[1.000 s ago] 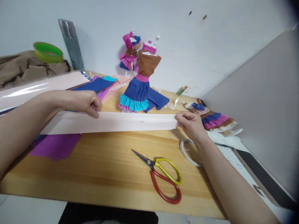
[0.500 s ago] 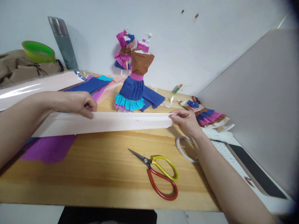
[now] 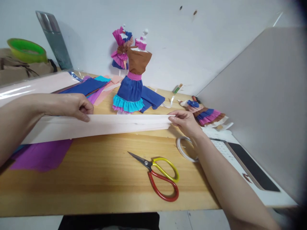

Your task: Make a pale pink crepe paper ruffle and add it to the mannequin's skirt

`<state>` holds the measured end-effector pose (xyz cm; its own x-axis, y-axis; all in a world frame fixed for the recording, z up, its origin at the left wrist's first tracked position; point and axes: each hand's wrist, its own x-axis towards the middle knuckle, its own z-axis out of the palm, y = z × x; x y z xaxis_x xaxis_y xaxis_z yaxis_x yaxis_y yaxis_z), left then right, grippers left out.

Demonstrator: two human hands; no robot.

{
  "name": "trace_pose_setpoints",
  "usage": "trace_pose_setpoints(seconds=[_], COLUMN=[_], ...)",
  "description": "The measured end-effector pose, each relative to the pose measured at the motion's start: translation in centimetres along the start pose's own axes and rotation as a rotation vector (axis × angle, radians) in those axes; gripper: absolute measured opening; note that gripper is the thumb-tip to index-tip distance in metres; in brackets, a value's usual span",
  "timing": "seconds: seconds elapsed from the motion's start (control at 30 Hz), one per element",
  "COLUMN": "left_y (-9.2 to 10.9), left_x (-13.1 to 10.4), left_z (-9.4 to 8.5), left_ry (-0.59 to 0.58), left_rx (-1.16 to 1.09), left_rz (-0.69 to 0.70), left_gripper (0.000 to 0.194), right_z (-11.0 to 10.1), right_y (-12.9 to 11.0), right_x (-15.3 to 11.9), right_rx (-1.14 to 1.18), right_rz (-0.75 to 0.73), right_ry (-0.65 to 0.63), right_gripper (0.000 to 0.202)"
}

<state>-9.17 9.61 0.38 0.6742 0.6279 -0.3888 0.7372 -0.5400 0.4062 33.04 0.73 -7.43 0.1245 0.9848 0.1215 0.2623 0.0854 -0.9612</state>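
Observation:
A long white paper strip is stretched level between my two hands above the table. My left hand pinches its upper edge, fingers curled behind. At the strip's right end, my right hand grips the upper corner between thumb and fingers. Scissors with one yellow and one red handle lie closed on the table below. Behind the strip stands a small dress form in a brown top and a blue skirt with a turquoise ruffle. A roll of white tape lies under my right wrist.
Folded coloured paper and a clear-wrapped pack lie at left. A second dressed form stands at the back. Another small dress lies at right, by a tablet-like device. A bottle and green tape roll stand back left.
The view has shifted slightly, so most things appear a little farther left. Both hands keep their hold on the white paper strip.

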Motion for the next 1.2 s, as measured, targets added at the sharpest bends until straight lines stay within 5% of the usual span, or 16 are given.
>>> trace_pose_setpoints(seconds=[0.53,0.83,1.2], left_y=[0.2,1.4,2.0], left_x=[-0.2,-0.3,-1.5], left_z=[-0.3,0.0,-0.5], left_ry=[-0.035,0.142,0.167], left_rx=[-0.074,0.028,-0.008], left_rz=[0.009,-0.009,-0.159], left_gripper=[0.025,0.010,0.016], right_z=[0.0,0.0,0.4], right_y=[-0.4,-1.1,-2.7], right_x=[0.3,-0.3,-0.8], right_rx=[0.091,-0.040,-0.092], right_rz=[0.053,0.153,0.108], right_ry=[0.050,-0.021,-0.009], right_gripper=[0.025,0.028,0.024])
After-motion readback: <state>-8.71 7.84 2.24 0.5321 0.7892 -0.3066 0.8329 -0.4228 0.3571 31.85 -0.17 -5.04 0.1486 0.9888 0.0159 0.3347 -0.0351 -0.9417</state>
